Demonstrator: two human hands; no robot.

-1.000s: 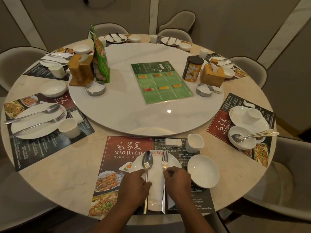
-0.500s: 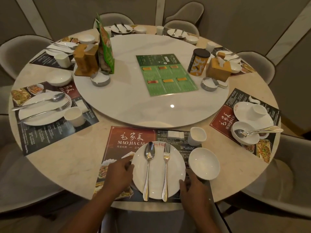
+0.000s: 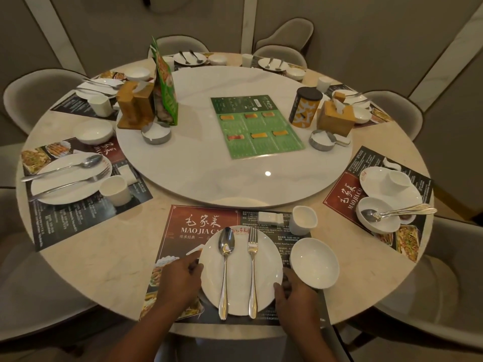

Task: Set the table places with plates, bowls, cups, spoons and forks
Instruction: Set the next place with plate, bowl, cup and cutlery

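Observation:
On the placemat (image 3: 198,220) in front of me sits a white plate (image 3: 239,283) with a spoon (image 3: 225,270) and a fork (image 3: 252,273) lying side by side on it. My left hand (image 3: 177,280) grips the plate's left rim. My right hand (image 3: 295,293) grips its lower right rim. An empty white bowl (image 3: 315,262) stands to the right of the plate, a white cup (image 3: 303,220) behind it. A small white block (image 3: 270,217) lies next to the cup.
The place at the right has a plate (image 3: 376,182) with a cup (image 3: 398,181) on it and a bowl (image 3: 376,218) holding spoon and fork. The left place (image 3: 70,178) is laid. The turntable (image 3: 235,178) carries a green menu (image 3: 256,124), tissue boxes, ashtrays and a tin (image 3: 304,107). Chairs ring the table.
My hands left the spoon and fork handles and went out to the plate's two sides, where they now hold its rim. The cutlery lies still on the plate.

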